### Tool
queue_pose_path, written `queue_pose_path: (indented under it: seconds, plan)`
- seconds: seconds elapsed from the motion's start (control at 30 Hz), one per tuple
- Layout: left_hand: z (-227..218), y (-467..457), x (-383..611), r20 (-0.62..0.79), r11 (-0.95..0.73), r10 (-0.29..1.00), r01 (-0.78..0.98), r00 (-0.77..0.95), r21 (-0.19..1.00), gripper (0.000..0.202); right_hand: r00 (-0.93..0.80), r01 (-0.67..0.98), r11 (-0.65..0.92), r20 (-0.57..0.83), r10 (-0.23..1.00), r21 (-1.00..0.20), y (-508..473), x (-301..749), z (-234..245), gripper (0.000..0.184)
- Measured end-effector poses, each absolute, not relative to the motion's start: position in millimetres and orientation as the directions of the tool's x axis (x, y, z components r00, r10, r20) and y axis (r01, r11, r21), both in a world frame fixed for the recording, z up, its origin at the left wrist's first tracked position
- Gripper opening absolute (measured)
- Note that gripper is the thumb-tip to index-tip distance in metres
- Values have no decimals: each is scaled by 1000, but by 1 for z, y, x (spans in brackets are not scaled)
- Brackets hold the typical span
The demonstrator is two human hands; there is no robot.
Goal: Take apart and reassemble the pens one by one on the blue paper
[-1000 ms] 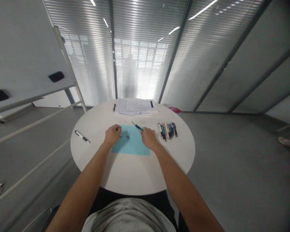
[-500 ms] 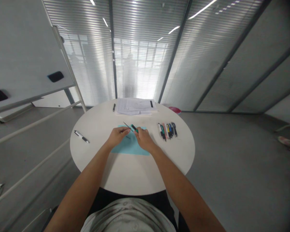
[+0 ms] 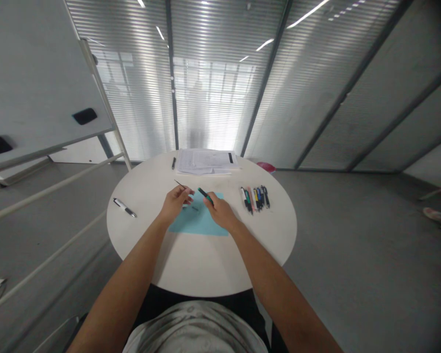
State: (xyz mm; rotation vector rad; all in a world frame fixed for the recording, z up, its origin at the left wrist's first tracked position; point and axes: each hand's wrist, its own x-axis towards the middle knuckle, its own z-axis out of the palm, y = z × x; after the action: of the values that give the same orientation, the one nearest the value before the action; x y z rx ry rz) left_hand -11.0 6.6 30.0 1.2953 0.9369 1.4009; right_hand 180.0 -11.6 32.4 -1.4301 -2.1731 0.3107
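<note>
Both of my hands are over a light blue sheet (image 3: 194,223) on a round white table (image 3: 191,264). My right hand (image 3: 219,212) is closed around a green pen barrel (image 3: 205,195) that sticks out toward the far left. My left hand (image 3: 175,202) pinches a thin dark rod, the pen's refill (image 3: 180,184), which points up and left, apart from the barrel. A small dark part (image 3: 195,208) lies on the blue sheet between the hands.
A row of several coloured pens (image 3: 255,197) lies right of my hands. A black and white pen (image 3: 124,207) lies at the left. Papers (image 3: 206,162) and a dark pen (image 3: 174,163) sit at the far edge. A whiteboard stand (image 3: 40,98) is on the left.
The hands came together over the blue sheet. My left hand then drew the thin refill out of the green barrel and moved it to the left. The right hand kept hold of the barrel.
</note>
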Motion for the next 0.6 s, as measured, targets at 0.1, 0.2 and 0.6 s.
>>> queue_pose_path:
  seconds: [0.1, 0.2, 0.6]
  plan:
    - [33, 6, -11, 137, -119, 990, -362, 26, 924, 34, -316, 762, 422, 286, 905, -492, -11, 183, 32, 44]
    - [36, 5, -10, 81, -59, 996, -445, 31, 894, 35, -385, 708, 500, 321, 865, -498, -10, 183, 27, 46]
    - [39, 2, -10, 71, -38, 996, -472, 54, 881, 31, -425, 676, 545, 342, 838, -496, -12, 181, 27, 40]
